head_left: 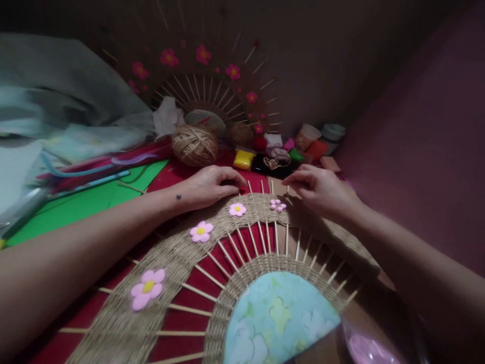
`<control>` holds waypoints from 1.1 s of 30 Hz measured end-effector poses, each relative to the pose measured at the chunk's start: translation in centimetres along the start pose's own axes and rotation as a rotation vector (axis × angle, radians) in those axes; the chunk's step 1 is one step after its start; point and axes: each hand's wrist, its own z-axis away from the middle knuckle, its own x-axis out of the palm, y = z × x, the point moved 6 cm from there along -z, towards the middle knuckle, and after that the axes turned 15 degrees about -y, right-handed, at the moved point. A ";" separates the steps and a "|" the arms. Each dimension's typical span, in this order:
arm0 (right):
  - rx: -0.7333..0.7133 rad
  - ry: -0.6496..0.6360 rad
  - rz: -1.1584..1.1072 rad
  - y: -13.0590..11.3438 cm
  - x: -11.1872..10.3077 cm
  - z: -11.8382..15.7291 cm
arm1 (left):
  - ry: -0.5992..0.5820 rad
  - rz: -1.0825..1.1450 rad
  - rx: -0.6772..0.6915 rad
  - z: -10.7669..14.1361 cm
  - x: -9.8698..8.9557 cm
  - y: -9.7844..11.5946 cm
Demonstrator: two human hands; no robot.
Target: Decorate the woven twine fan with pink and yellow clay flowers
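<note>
Risk: the centreless pink petals (278,208) could shift or smear if either hand brushes them; a knocked stick tip could jolt the band.
Woven fan (170,253): across the surface (166,174), crown toward the far edge, long axis running left to right, slanted, right end farther off.
Left hand (212,186): thumb and forefinger narrow, beside the crown's sticks; grip cannot be told.
Right hand (322,187): fingertips bunched near the petals; whether anything is held cannot be told.
</note>
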 end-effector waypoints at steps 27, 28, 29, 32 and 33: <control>0.288 -0.349 -0.548 1.0 1.9 -1.8 | -0.203 0.168 -0.184 -0.9 0.2 1.2; 0.276 -0.357 -0.541 0.7 1.9 -1.8 | -0.212 0.199 -0.185 -0.8 0.3 1.3; 0.264 -0.370 -0.535 0.5 1.9 -1.7 | -0.219 0.219 -0.184 -0.7 0.4 1.4; 0.214 -0.427 -0.521 0.1 1.7 -1.7 | -0.240 0.217 -0.174 -0.1 0.7 1.8; 0.193 -0.452 -0.521 0.1 1.6 -1.7 | -0.247 0.213 -0.169 0.1 0.7 2.1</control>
